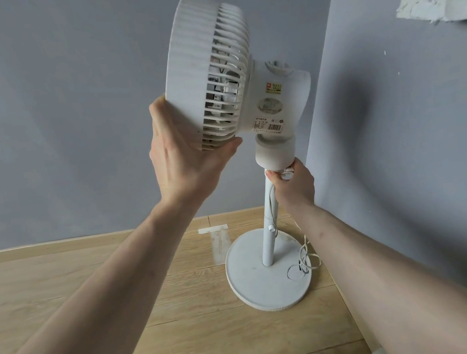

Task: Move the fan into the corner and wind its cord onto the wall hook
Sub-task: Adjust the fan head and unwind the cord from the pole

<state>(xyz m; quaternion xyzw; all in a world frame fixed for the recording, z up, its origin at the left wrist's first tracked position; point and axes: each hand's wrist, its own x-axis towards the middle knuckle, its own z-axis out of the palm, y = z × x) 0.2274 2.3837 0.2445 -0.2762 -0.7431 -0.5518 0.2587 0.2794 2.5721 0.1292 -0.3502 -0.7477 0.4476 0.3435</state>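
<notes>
Left hand [184, 150] cups the fan [212, 69] head; right hand [292, 184] grips the pole [269, 231]. Set the base down flat, clear of the cord [304, 259].

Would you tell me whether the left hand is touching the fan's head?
Touching: the head view shows the left hand cupping the lower rim of the fan head.
</notes>
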